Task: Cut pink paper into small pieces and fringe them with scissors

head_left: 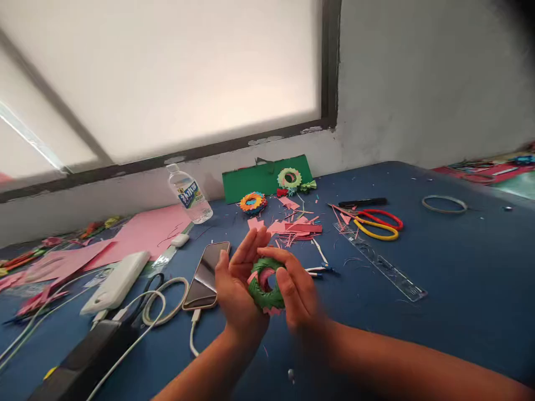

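Note:
Between my two hands is a folded paper ring (pixel 266 303), green on its face with pink points showing at the edge and inside the hole. My left hand (pixel 240 289) cups it from the left side, palm against it. The fingers of my right hand (pixel 297 289) curl round its right and upper edge. Just beyond my hands lie pink paper strips and scraps (pixel 295 227). A phone (pixel 207 275) rests on the blue table close to my left hand.
Scissors (pixel 376 223) with red and yellow handles lie by a clear ruler (pixel 384 264) and a black pen (pixel 363 202). A water bottle (pixel 190 195), a green board (pixel 246 186), an orange paper ring (pixel 253 203), a white power bank (pixel 115 283), cables and a tape roll (pixel 443 204) surround the workspace.

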Action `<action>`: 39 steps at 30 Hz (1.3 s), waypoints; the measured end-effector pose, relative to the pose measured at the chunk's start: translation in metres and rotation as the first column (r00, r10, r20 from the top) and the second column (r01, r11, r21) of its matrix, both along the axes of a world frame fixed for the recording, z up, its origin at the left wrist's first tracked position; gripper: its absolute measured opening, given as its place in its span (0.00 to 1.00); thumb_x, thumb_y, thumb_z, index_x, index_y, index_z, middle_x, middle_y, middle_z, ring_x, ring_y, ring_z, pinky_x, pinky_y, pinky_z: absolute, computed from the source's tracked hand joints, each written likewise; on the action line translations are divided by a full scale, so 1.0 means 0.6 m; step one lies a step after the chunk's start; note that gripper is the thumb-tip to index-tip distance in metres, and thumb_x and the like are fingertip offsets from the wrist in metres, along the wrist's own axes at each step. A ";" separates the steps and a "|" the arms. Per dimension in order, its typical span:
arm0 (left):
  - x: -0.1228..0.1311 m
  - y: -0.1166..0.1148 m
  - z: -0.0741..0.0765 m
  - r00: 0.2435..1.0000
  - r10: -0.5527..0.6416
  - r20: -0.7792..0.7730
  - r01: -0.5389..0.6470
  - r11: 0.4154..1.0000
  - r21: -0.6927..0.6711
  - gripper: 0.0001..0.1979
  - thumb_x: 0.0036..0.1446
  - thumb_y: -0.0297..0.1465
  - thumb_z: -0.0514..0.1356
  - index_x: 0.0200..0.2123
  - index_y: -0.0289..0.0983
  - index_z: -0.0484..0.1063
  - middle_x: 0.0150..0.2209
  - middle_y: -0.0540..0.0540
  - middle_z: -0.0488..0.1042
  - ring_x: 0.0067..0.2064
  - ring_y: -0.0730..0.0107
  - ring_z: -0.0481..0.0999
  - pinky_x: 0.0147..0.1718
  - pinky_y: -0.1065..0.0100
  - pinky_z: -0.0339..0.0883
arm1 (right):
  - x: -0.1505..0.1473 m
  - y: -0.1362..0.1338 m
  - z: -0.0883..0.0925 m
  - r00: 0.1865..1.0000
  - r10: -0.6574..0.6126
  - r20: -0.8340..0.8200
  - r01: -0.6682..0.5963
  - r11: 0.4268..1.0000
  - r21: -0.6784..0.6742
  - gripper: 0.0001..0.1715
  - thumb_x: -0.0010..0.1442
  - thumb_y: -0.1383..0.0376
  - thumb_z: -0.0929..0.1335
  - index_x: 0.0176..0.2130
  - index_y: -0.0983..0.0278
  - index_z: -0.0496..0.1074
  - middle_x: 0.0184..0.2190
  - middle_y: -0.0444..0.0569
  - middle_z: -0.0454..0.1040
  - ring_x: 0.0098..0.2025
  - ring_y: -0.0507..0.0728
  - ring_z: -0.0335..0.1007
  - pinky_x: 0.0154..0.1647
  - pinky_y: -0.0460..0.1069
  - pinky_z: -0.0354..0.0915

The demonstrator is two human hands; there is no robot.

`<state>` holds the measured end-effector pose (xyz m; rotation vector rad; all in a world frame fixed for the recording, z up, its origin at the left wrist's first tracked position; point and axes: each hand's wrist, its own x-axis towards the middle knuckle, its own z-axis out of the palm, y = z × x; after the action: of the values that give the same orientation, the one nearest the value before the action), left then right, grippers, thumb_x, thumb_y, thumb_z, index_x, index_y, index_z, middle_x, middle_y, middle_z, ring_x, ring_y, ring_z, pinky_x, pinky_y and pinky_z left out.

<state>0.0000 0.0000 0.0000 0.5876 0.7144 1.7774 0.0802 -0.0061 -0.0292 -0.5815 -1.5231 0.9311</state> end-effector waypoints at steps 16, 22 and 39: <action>0.032 -0.019 -0.028 0.992 -0.084 -0.089 0.088 0.995 0.045 0.20 0.56 0.42 0.49 0.45 0.39 0.71 0.52 0.47 0.68 0.58 0.64 0.59 0.56 0.65 0.49 | 0.004 0.000 0.012 0.981 -0.028 -0.191 0.026 1.000 -0.012 0.21 0.64 0.61 0.51 0.49 0.58 0.65 0.50 0.45 0.65 0.54 0.54 0.56 0.56 0.53 0.53; 0.038 -0.022 -0.032 0.985 -0.151 -0.080 0.153 0.988 0.015 0.21 0.57 0.42 0.48 0.48 0.40 0.69 0.52 0.46 0.68 0.57 0.61 0.60 0.55 0.61 0.52 | 0.011 0.012 0.025 0.976 -0.091 -0.198 0.067 0.990 -0.127 0.23 0.63 0.62 0.52 0.48 0.61 0.67 0.50 0.46 0.67 0.55 0.53 0.57 0.57 0.51 0.52; 0.040 -0.011 -0.053 0.951 -0.093 -0.294 0.131 0.985 0.112 0.17 0.60 0.33 0.46 0.49 0.38 0.67 0.53 0.47 0.66 0.57 0.64 0.60 0.55 0.63 0.52 | 0.019 0.079 0.040 0.774 -0.269 -0.573 -0.261 0.689 -0.676 0.11 0.49 0.63 0.63 0.31 0.62 0.73 0.39 0.45 0.75 0.44 0.55 0.68 0.44 0.49 0.65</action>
<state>0.0241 -0.0064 -0.0318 0.9717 0.7492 1.6579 0.0916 0.0411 -0.0053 -0.7188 -0.4647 1.5654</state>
